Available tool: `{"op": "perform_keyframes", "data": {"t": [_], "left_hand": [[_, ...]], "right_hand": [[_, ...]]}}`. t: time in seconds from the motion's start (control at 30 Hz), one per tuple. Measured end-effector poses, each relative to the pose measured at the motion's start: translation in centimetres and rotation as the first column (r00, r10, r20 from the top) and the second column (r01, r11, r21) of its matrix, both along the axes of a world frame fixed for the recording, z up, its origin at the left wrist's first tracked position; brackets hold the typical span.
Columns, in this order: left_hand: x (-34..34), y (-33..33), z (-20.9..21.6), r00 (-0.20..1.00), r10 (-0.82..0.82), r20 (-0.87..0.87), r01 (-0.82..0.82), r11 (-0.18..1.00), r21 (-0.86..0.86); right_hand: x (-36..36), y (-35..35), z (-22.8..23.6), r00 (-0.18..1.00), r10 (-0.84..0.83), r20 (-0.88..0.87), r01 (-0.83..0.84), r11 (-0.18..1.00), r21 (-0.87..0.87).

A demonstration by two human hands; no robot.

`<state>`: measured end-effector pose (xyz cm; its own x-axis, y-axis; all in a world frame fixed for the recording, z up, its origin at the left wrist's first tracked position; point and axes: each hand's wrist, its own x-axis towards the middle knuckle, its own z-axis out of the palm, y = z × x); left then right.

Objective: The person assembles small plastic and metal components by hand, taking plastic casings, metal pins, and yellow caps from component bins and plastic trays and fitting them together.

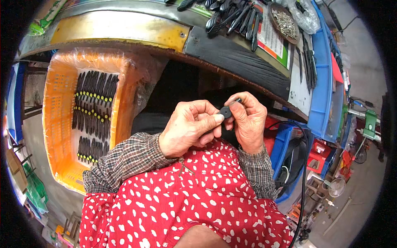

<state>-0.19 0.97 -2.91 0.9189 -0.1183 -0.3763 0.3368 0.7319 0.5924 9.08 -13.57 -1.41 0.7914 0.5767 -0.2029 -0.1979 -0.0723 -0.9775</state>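
Note:
My left hand (192,124) is closed, thumb and forefinger pinching a small black round disc (226,112) with a dot or hole at its centre. Close beside it, my right hand (248,120) is closed too, its bent fingers around a small dark piece (238,100) whose end shows above the thumb. Whether that piece and the disc are joined, I cannot tell. Both hands are held up in front of my red, white-spotted apron (173,194), below the bench edge.
An orange crate (53,124) lined with plastic stands at left, holding rows of slim black tools with yellow dots. On the bench (231,53) lie black-handled tools (244,20) and a dish of small metal pins (285,22). Blue bins (320,82) stand right; a black cable (304,190) hangs there.

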Motion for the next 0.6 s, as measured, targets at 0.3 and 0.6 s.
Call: {"op": "perform_keyframes", "data": {"t": [0.3, 0.6], "left_hand": [[1.4, 1.0, 2.0, 0.992, 0.005, 0.124, -0.029, 0.982, 0.188], [2.7, 2.1, 2.8, 0.989, 0.063, 0.133, -0.095, 0.964, 0.247]], "right_hand": [[1.7, 0.2, 4.0, 0.972, 0.031, 0.234, -0.011, 0.996, -0.086], [8.3, -1.3, 6.4, 0.496, 0.004, 0.869, 0.372, 0.903, -0.216]]}}
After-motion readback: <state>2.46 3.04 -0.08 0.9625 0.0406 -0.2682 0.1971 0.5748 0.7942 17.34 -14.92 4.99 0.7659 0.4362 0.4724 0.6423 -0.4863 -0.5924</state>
